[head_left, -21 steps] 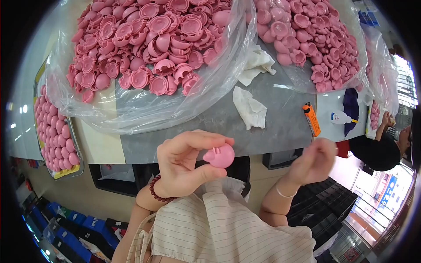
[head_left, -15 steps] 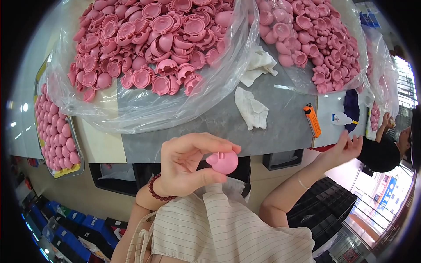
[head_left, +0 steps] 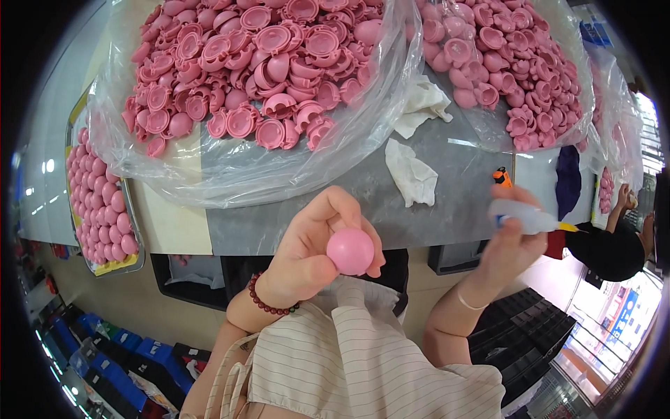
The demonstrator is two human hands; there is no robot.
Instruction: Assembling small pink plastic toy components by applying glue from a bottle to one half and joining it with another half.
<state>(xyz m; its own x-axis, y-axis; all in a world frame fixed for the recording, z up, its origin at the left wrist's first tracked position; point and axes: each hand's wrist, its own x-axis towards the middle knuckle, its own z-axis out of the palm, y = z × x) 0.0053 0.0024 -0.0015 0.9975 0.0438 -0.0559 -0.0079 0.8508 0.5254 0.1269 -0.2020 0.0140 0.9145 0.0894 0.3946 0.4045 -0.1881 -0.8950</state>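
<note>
Between the thumb and fingers of my left hand (head_left: 314,244) is a round pink plastic ball (head_left: 350,251), its smooth side turned up, held near the table's front edge. My right hand (head_left: 513,248) grips a small clear glue bottle (head_left: 523,217) with a yellow tip, which points to the right. That hand is slightly blurred. Just beyond it lies an orange utility knife (head_left: 502,178), its lower part hidden behind the hand. Pink half shells (head_left: 272,38) are heaped on a clear plastic bag at the back.
A second bag of pink pieces (head_left: 537,77) lies at the back right. Crumpled white cloths (head_left: 413,173) rest mid-table, a dark purple cloth (head_left: 569,180) farther right. At the left, a tray (head_left: 142,260) holds many pink balls. Another person (head_left: 607,250) works at the right.
My right hand has picked up the glue bottle from the table and drawn it left. My left hand has turned the pink ball, so its smooth side now shows.
</note>
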